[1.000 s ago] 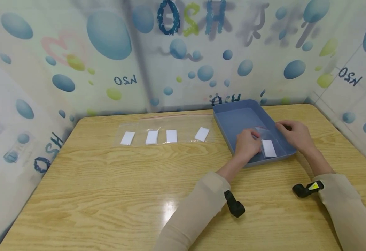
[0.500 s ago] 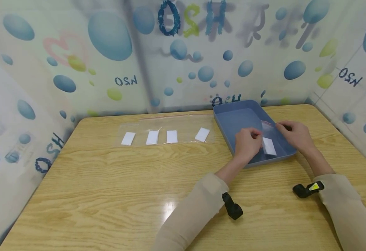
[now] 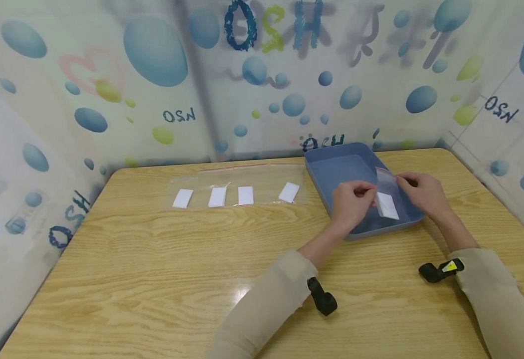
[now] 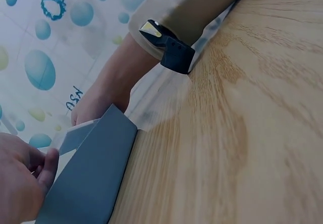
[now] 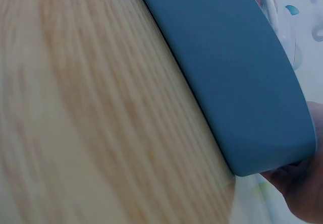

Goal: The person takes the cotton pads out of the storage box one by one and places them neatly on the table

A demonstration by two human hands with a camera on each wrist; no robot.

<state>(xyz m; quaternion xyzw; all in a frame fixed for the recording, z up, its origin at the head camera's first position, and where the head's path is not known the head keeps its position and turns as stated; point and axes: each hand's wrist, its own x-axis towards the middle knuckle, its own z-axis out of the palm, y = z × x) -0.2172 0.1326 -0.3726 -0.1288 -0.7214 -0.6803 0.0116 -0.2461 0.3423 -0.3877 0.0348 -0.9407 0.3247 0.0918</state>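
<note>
My left hand (image 3: 350,203) pinches the left edge of a small clear zip bag (image 3: 384,180) that has a white rectangular piece (image 3: 387,206) inside. The bag hangs tilted over the blue-grey tray (image 3: 340,167), near its right front corner. In the left wrist view, thumb and fingers of the left hand (image 4: 22,176) meet on the bag just above the tray wall (image 4: 91,168). My right hand (image 3: 425,194) grips the tray's right rim. The right wrist view shows part of that hand (image 5: 303,183) behind the tray wall (image 5: 237,77), with its fingertips hidden.
Left of the tray, several clear zip bags lie in an overlapping row along the table's back, showing white pieces (image 3: 183,198), (image 3: 246,195) inside. A patterned curtain (image 3: 253,104) hangs right behind the wooden table (image 3: 176,279).
My left hand has shifted slightly left and raised the zip bag from the tray floor, so the bag now stands more upright. The right hand has stayed at the tray rim.
</note>
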